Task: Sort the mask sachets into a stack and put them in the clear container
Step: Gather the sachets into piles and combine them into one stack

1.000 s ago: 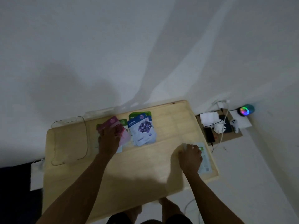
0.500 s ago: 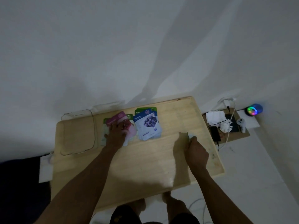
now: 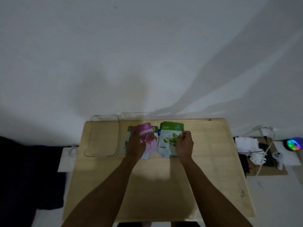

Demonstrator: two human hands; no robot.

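Note:
Two piles of mask sachets lie at the back of the wooden table (image 3: pixel 164 185). On top of the left pile is a pink sachet (image 3: pixel 148 136), and my left hand (image 3: pixel 135 145) rests flat on that pile's left part. A green sachet (image 3: pixel 169 138) tops the right pile, with a blue edge showing beneath it. My right hand (image 3: pixel 184 144) grips the green sachet at its right edge. The clear container (image 3: pixel 103 136) stands empty to the left of the piles.
A white wall rises right behind the table. Right of the table, on the floor, lie a cardboard sheet (image 3: pixel 268 169) with tissues, cables, a phone and a small white figure, and a glowing rainbow light (image 3: pixel 293 145). Dark cloth (image 3: pixel 24 174) lies at the left.
My right hand carried a green sachet from the table's right edge over to the right pile, covering the blue one. The left hand stayed on the pink pile. The camera shifted.

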